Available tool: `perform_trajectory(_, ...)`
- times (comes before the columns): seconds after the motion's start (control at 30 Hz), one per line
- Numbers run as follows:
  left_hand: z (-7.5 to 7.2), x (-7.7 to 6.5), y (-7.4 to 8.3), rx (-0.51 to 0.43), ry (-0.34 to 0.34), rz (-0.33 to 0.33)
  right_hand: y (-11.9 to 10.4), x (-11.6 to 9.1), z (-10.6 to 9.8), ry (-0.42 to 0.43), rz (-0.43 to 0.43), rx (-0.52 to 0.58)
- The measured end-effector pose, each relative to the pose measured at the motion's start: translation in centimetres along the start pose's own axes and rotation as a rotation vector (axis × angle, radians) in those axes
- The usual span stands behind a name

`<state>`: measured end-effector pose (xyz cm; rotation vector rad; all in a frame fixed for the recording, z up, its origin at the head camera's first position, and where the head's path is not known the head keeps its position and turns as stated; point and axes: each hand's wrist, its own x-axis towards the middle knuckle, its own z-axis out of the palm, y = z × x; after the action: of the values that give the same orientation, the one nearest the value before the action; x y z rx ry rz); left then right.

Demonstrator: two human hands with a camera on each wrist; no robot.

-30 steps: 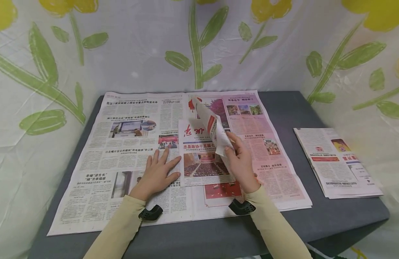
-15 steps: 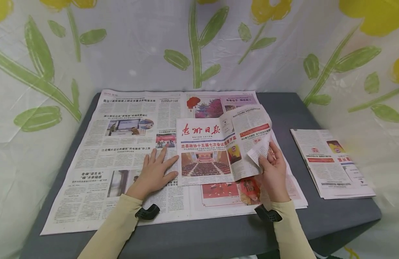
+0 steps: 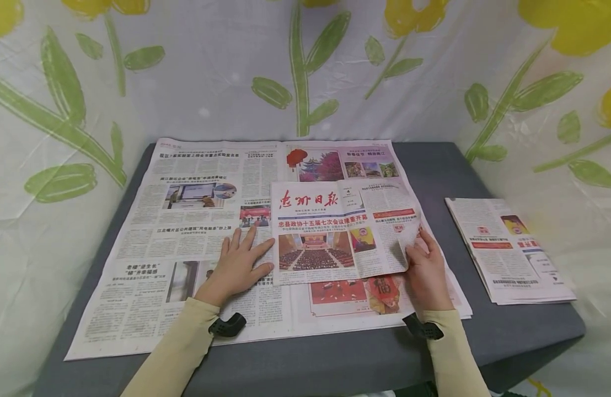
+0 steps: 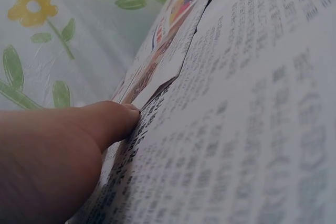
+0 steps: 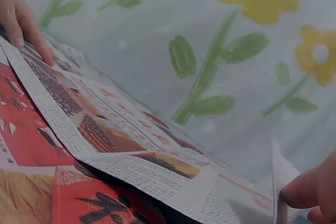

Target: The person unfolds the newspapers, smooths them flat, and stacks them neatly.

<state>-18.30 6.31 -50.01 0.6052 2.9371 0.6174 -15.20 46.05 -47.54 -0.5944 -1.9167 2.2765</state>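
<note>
A smaller newspaper (image 3: 315, 249) with red Chinese headline characters and a photo of a full hall lies over the middle of a large spread newspaper (image 3: 137, 231). Its right part is unfolded, with a crease running down it and its right edge slightly raised. My right hand (image 3: 428, 275) pinches that right edge; in the right wrist view the thumb (image 5: 300, 191) presses against the upturned paper. Flat on the large newspaper rests my left hand (image 3: 236, 270), fingers spread. Its thumb (image 4: 118, 119) touches or nearly touches the smaller paper's left edge.
A folded stack of newspapers (image 3: 509, 253) lies on the right side of the grey table (image 3: 295, 364). Behind and at both sides hangs a pale curtain (image 3: 206, 71) with yellow flowers and green leaves.
My right hand has moved to the right, turning the smaller newspaper's folded part over and lowering it nearly flat. The left hand has stayed in place.
</note>
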Motion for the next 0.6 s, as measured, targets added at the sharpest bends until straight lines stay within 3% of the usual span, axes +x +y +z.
perform_trajectory(0.23,0.0,0.1,0.0,-0.004,-0.006,-0.008,-0.3,0.1,-0.8,0.050,0.041,0.035)
perform_trajectory(0.33,0.1,0.2,0.0,0.001,-0.001,-0.003,-0.7,0.1,-1.2,0.084,0.063,0.128)
perform_trajectory(0.43,0.1,0.2,0.0,-0.006,0.002,0.001,-1.4,-0.1,-1.8,0.161,0.016,0.211)
perform_trajectory(0.5,0.1,0.2,0.0,-0.008,0.003,0.003,-2.2,-0.5,-1.7,0.240,-0.077,0.146)
perform_trajectory(0.6,0.1,0.1,0.0,-0.009,0.001,-0.003,-3.4,-1.0,-0.7,0.300,-0.240,-0.138)
